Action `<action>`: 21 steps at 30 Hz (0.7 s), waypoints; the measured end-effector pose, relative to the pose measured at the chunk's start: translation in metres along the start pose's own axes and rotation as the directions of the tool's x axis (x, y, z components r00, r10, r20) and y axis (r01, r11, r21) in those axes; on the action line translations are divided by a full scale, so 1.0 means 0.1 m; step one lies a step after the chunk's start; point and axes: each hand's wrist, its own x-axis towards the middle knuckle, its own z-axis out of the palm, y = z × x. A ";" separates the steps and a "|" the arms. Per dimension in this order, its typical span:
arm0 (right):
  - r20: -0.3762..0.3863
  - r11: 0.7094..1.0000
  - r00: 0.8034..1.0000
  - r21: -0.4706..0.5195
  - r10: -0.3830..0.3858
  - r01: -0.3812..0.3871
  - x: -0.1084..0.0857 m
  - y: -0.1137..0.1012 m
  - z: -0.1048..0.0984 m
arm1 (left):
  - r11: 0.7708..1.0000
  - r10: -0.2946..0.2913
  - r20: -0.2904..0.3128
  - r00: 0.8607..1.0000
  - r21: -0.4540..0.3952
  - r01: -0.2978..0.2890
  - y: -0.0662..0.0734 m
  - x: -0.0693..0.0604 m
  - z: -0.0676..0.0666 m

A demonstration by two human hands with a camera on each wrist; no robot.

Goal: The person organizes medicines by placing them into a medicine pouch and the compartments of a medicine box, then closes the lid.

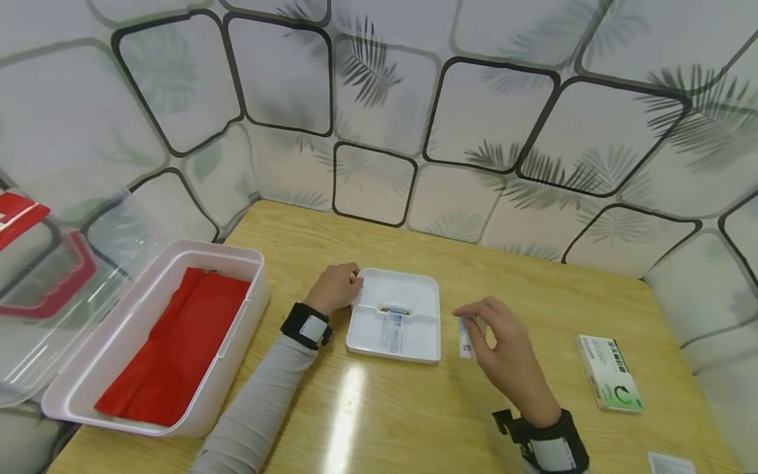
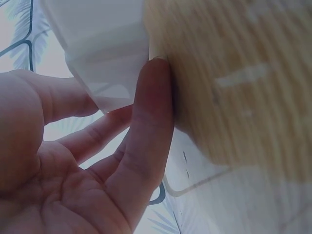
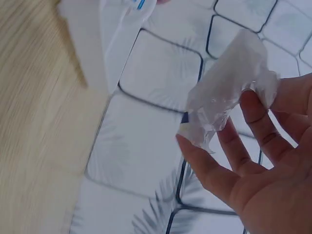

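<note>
Wooden table [image 1: 403, 421]; white tray [image 1: 417, 284], gripped at edge by half-curled left hand [image 1: 334, 288], seemingly for steadiness; right of tray, clear packet [image 3: 222, 85] pinched in half-curled right hand [image 1: 509, 352].

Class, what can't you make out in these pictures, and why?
Left wrist view: rest of the white tray, cut by top edge.
Head view: fine print on the packet in the white tray, too small.
Head view: floor of the white bin, under the red fabric.
Head view: rest of the lower-right white item, cut by lower edge.
</note>
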 end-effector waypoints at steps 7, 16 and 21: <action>0.045 0.997 0.996 0.039 0.071 -0.073 0.15 -0.07 0.26 | 1.000 0.007 0.007 1.000 -0.013 -0.007 0.04 0.02 0.05; 0.084 0.987 0.992 0.118 0.095 -0.105 0.21 0.00 0.55 | 1.000 -0.008 -0.001 1.000 0.006 0.008 0.03 0.03 0.04; 0.099 0.976 0.983 0.134 0.157 -0.169 0.20 0.03 0.68 | 1.000 -0.027 0.006 1.000 -0.001 0.027 -0.01 0.02 0.03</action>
